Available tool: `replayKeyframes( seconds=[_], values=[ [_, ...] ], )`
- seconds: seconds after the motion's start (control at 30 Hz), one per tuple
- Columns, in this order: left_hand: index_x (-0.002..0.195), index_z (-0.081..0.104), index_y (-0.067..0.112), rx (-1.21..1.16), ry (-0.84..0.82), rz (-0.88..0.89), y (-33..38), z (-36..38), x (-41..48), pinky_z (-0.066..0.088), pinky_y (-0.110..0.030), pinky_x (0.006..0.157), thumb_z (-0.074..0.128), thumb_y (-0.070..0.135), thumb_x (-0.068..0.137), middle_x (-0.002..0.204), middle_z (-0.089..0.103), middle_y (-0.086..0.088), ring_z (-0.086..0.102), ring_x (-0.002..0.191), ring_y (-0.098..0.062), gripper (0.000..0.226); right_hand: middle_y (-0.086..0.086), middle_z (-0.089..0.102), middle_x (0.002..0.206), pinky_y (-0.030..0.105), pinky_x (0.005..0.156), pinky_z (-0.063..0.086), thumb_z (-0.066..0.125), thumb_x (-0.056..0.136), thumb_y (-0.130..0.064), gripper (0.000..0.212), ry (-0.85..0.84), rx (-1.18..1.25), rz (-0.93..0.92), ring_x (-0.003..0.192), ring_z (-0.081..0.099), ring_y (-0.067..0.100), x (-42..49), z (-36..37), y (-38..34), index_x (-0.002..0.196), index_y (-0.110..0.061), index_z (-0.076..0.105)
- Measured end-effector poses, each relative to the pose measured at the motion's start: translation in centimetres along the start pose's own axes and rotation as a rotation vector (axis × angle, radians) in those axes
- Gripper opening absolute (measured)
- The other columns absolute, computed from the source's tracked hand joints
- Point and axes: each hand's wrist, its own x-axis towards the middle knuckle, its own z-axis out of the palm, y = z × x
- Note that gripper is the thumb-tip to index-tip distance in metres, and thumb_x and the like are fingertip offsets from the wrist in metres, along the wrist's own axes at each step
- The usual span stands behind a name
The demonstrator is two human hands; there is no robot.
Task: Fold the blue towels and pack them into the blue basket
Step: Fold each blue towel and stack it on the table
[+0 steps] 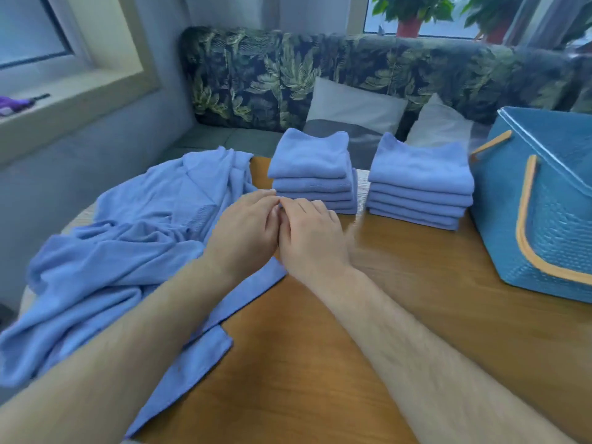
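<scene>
My left hand (245,232) and my right hand (312,237) meet side by side at the table's middle, fingers curled down. They seem to pinch the far edge of a loose blue towel (192,363), which runs back under my left forearm. The grip itself is mostly hidden. A heap of unfolded blue towels (128,238) covers the table's left side. Two stacks of folded blue towels, the left stack (312,174) and the right stack (419,184), stand just beyond my hands. The blue basket (551,219) with orange handles stands at the right.
The wooden table (400,267) shows bare surface in front of the stacks and near me. Behind it runs a leaf-patterned bench back (320,68) with pale cushions (355,104). A window sill (64,100) lies at the left.
</scene>
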Motion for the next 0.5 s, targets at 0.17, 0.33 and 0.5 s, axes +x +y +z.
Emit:
replayKeyframes(
  seconds=[0.17, 0.33, 0.5],
  values=[
    [0.105, 0.067, 0.013, 0.196, 0.012, -0.147, -5.7, -4.6, -1.8, 0.048, -0.044, 0.088, 0.038, 0.029, 0.094, 0.112, 0.065, -0.002, 0.059, 0.107, -0.028, 0.035, 0.004, 0.07, 0.106, 0.04, 0.08, 0.04, 0.039, 0.097, -0.029, 0.042, -0.122, 0.07, -0.11, 0.099, 0.06, 0.032, 1.8, 3.3, -6.2, 0.126, -0.015, 0.067],
    [0.118, 0.064, 0.015, 0.422, -0.166, -0.386, -10.1, -7.5, -2.8, 0.037, -0.041, 0.097, 0.056, 0.042, 0.093, 0.13, 0.057, -0.005, 0.05, 0.123, -0.031, 0.038, 0.005, 0.057, 0.137, 0.041, 0.1, 0.037, 0.049, 0.102, -0.037, 0.043, -0.39, 0.065, -0.071, 0.126, 0.049, 0.032, 3.4, 6.1, -9.3, 0.143, -0.024, 0.053],
    [0.108, 0.073, 0.023, 0.436, -0.206, -0.431, -11.7, -8.1, -1.7, 0.038, -0.04, 0.099, 0.059, 0.048, 0.091, 0.118, 0.066, -0.002, 0.054, 0.117, -0.03, 0.033, 0.009, 0.051, 0.137, 0.043, 0.107, 0.043, 0.066, 0.091, -0.045, 0.052, -0.524, 0.26, 0.222, 0.128, 0.05, 0.033, 4.6, 8.9, -8.9, 0.138, -0.025, 0.057]
  ],
)
